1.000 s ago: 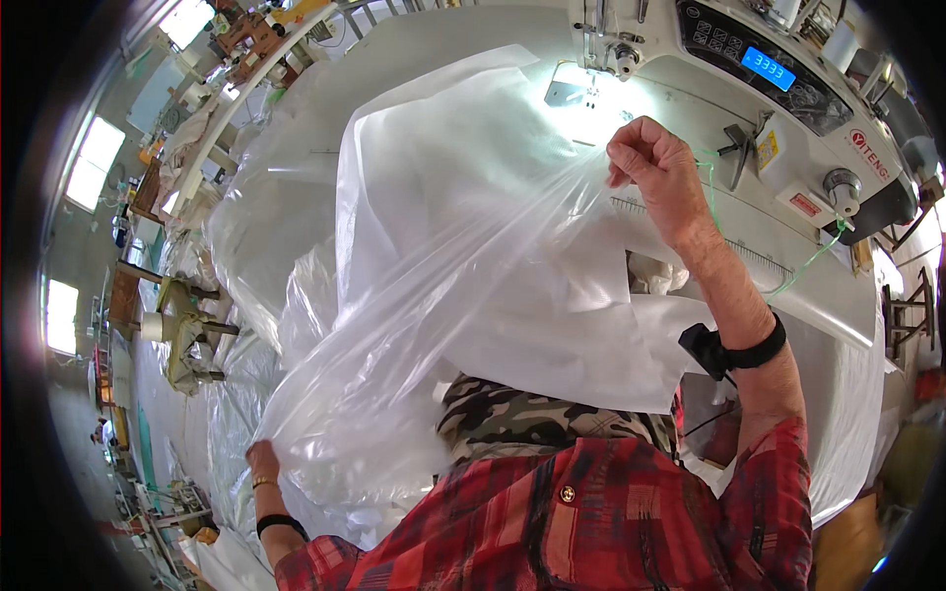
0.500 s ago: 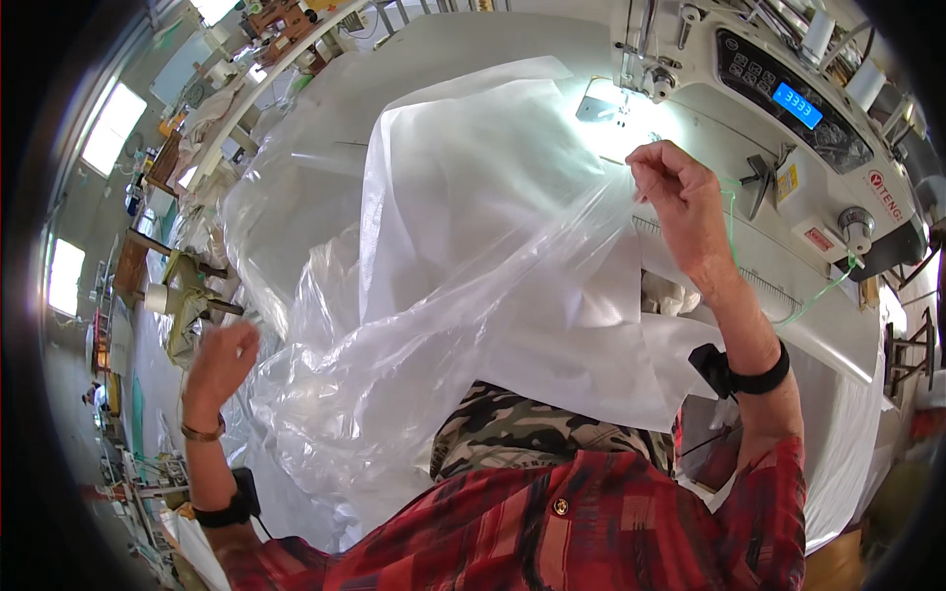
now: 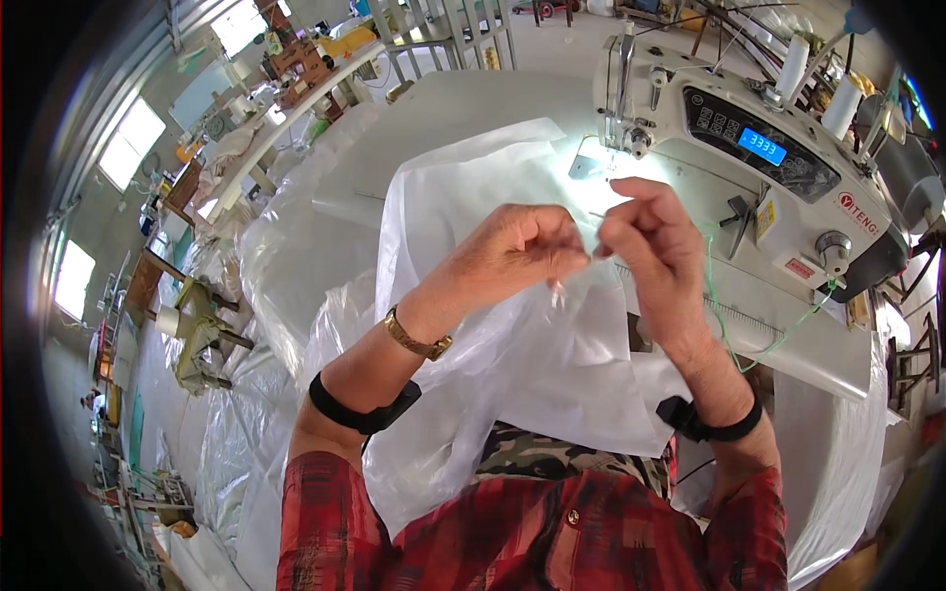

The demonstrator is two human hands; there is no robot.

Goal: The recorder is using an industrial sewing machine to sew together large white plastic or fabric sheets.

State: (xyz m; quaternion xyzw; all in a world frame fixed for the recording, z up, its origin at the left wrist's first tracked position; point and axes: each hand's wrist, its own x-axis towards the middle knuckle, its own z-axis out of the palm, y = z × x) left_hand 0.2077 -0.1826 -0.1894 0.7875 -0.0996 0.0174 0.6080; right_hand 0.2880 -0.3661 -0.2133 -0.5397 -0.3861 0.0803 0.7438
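Note:
My left hand (image 3: 512,246) is closed in a pinch on clear plastic film (image 3: 558,320), which hangs crumpled below the fingers. Close beside it, my right hand (image 3: 655,251) has its fingers curled at the film's upper edge; its exact grip is partly hidden. Both hands meet just in front of the lit needle area of a white sewing machine (image 3: 729,148). Beneath them a white sheet of fabric (image 3: 443,197) lies over the table and drapes onto my lap.
The machine's grey table (image 3: 463,98) spreads to the left and far side. Green thread (image 3: 724,325) trails from the machine's right end. More clear film (image 3: 286,266) is heaped at the left, near a stool (image 3: 202,335). White thread cones (image 3: 791,69) stand behind the machine.
My left hand has swung from the far left to beside my right hand and is now closed on the film. The film, stretched diagonally before, now hangs bunched. The view has shifted slightly.

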